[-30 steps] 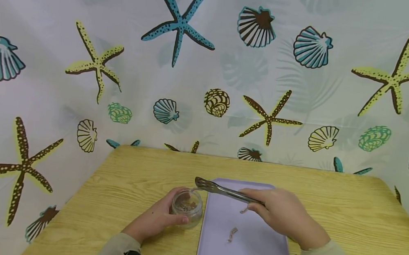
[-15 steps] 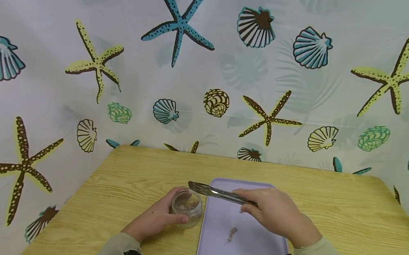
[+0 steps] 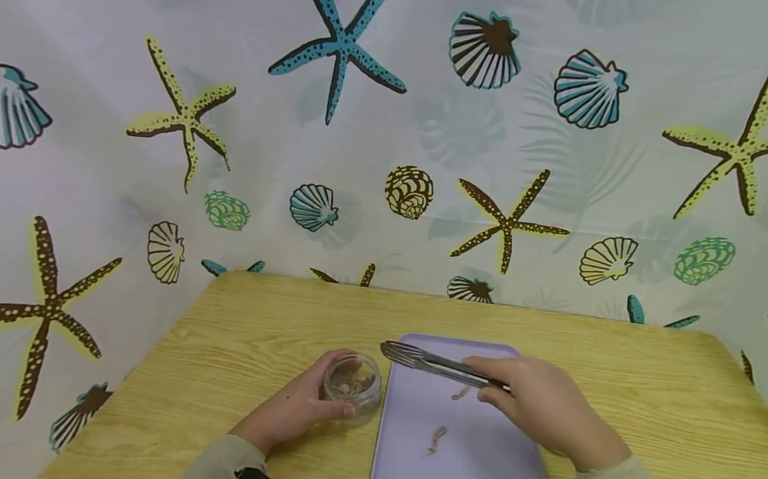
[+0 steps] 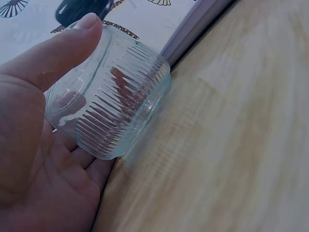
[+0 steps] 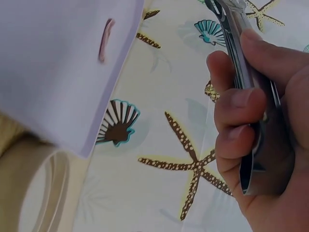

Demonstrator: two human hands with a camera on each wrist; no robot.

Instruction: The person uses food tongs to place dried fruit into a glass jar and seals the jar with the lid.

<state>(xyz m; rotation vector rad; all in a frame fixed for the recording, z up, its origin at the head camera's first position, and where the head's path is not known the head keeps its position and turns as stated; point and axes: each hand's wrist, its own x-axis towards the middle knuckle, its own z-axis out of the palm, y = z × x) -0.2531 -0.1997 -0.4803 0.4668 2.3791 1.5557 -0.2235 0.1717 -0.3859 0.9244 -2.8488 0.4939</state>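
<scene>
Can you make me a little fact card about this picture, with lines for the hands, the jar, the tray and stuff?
Left hand: holds the glass jar
Right hand: grips metal tongs
Jar: left of the tray, no lid on, brownish bits inside
Tray: purple, two thin strips in view
Table: yellowish, wood-grained
Cloth behind: white, starfish and shells printed

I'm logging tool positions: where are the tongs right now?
In the head view, right of centre, the tongs are gripped in the right hand over the far part of the tray, tips pointing left, near the jar.
</scene>
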